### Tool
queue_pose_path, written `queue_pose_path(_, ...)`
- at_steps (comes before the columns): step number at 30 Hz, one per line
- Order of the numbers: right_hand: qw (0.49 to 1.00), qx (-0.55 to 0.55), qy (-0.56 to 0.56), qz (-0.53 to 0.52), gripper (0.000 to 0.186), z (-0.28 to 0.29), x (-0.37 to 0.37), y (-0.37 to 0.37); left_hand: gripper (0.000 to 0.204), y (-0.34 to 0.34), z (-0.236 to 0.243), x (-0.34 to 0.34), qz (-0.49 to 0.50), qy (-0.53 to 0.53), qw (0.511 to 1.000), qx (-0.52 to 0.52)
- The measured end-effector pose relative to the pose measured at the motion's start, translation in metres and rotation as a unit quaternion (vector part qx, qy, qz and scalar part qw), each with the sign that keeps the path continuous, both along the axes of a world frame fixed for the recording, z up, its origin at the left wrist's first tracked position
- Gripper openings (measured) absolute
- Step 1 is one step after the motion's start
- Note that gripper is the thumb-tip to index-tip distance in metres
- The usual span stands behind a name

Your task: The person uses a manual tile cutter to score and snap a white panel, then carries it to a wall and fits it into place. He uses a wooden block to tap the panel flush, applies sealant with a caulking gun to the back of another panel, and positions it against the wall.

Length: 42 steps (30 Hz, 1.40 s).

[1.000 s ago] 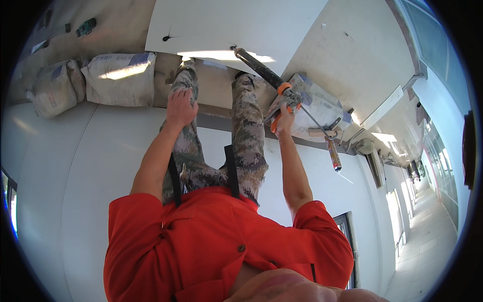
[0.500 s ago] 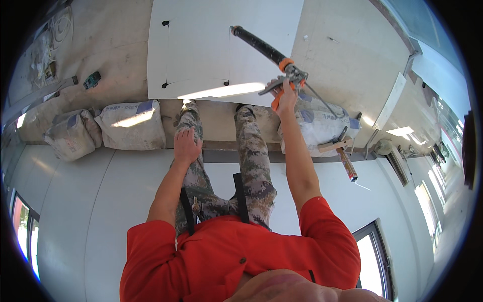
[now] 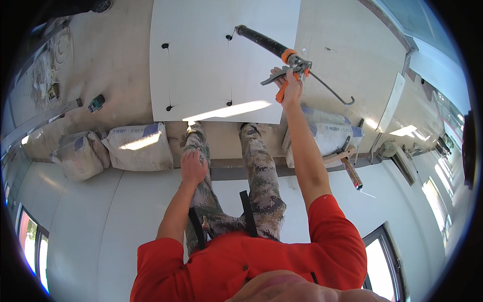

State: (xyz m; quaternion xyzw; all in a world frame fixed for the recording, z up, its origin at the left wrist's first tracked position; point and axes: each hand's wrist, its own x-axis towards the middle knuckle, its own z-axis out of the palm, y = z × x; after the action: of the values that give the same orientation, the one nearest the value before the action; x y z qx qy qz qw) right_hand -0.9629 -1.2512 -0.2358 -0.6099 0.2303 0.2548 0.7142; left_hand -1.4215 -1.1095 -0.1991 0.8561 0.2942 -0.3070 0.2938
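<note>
My right hand (image 3: 290, 89) grips the orange handle of a caulking gun (image 3: 264, 41), which has a long black barrel and a hooked metal rod. Its nozzle points at a white panel (image 3: 201, 70) and is right by a black blob of sealant (image 3: 229, 37). Several such blobs dot the panel, with thin dark strings trailing from them. My left hand (image 3: 193, 167) lies with fingers stretched on my left leg, near the knee, holding nothing. The trigger lever sits in front of my right fingers, which partly show around it.
Filled sacks (image 3: 141, 147) lie to the left, others (image 3: 327, 133) to the right. A second caulking gun with a printed cartridge (image 3: 352, 173) rests by the right sacks. Left are a teal tool (image 3: 96, 103) and a metal bar (image 3: 55, 111). Another person's shoe (image 3: 102, 6) shows far left.
The view has shifted, so the panel and sacks appear lower. A black blob now shows beside the nozzle where none was visible. A shoe has come into view at top left.
</note>
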Motion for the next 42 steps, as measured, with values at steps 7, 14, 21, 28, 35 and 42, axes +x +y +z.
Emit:
queue_pose_path(7,0.997,0.039,-0.066,-0.029,0.036,-0.071,0.124,0.095,0.056,0.006,0.002,0.0,0.008,0.011,1.0,-0.018)
queue_pose_path(14,0.995,-0.047,-0.081,-0.022,0.032,-0.096,0.153,0.123,0.057,0.007,-0.002,-0.003,0.005,0.006,1.0,0.007)
queue_pose_path(21,0.996,0.04,-0.063,-0.058,0.04,-0.051,0.168,0.075,0.059,0.002,-0.004,0.006,0.021,0.017,1.0,-0.011)
queue_pose_path(28,0.98,0.043,-0.071,-0.181,0.039,-0.052,0.215,-0.026,0.059,-0.001,-0.009,0.007,-0.012,0.038,0.999,-0.005)
queue_pose_path(35,0.976,-0.069,-0.086,-0.188,0.033,-0.086,0.23,-0.045,0.058,-0.009,-0.017,0.003,-0.029,0.047,0.998,-0.006)
queue_pose_path(42,0.988,0.003,-0.044,-0.149,0.042,-0.028,0.162,-0.098,0.064,-0.019,-0.018,0.01,-0.035,0.092,0.995,-0.005)
